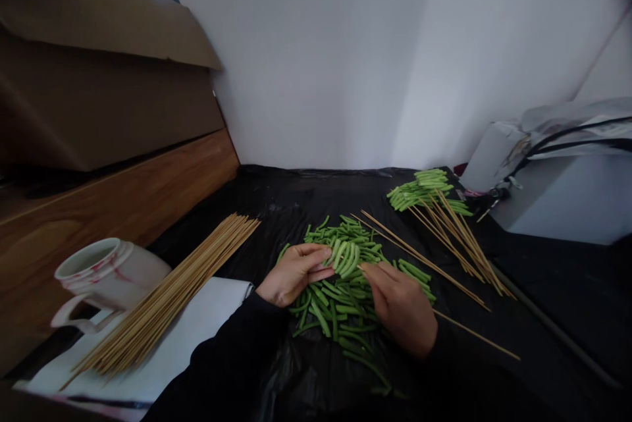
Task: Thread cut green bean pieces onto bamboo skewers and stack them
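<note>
Short green bean pieces (347,257) sit side by side on a thin wooden skewer, held above a loose pile of green beans (323,307). My left hand (295,272) pinches the left end of this row between thumb and fingers. On the right of the row, my right hand (402,303) is closed round the skewer (476,336), whose long end sticks out behind the hand to the lower right. More beans lie partly hidden under and behind my right hand. Two bare skewers (424,257) rest just beyond it.
At the left, a bundle of skewers (172,290) lies on white paper (217,307) beside a white mug (118,270). Skewered beans (419,190) are stacked at the back right, near a pale box (567,195). A cardboard box (108,99) stands upper left; black plastic (296,191) covers the table.
</note>
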Demonstrator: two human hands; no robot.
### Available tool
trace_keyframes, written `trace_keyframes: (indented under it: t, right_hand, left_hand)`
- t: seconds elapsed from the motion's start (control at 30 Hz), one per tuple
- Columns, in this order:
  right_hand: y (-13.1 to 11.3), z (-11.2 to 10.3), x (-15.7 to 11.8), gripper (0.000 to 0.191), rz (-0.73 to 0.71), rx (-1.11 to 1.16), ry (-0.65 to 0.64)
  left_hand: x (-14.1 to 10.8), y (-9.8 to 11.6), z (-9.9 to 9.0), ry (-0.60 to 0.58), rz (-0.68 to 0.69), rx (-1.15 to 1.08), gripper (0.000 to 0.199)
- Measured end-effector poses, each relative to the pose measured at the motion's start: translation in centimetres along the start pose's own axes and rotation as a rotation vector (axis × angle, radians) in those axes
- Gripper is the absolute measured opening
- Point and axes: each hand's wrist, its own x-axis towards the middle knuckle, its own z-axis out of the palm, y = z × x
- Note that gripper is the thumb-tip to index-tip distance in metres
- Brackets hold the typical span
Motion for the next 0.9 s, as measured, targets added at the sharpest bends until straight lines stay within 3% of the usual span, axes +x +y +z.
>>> trace_keyframes:
  t: [0.2, 0.33, 0.57, 0.67, 0.77, 0.9]
  right_hand:
    - [0.1, 0.0, 0.6, 0.028, -0.016, 0.022, 0.041]
    - [0.5, -0.6, 0.7, 0.028, -0.026, -0.033, 0.032]
    - [2.6, -2.5, 1.3, 0.028, -0.019, -0.105, 0.004]
    - [3.7, -3.2, 1.7, 0.027, -0.031, -0.082, -0.004]
    - [5.3, -3.8, 1.9, 0.026, 0.007, -0.078, 0.109]
    - [8.7, -5.1, 1.9, 0.025, 0.164, -0.13, 0.318]
  left_hand:
    - [-0.2, -0.4, 0.5, 0.016, 0.069, -0.036, 0.032]
    - [-0.2, 0.2, 0.7, 0.066, 0.125, -0.031, 0.028]
    - [0.6, 1.7, -0.6, 0.285, 0.288, -0.197, 0.016]
    - [0.7, 1.5, -0.8, 0.262, 0.293, -0.189, 0.016]
    - [0.6, 1.3, -0.6, 0.193, 0.273, -0.118, 0.025]
    - [0.3, 1.4, -0.3, 0.173, 0.242, -0.082, 0.027]
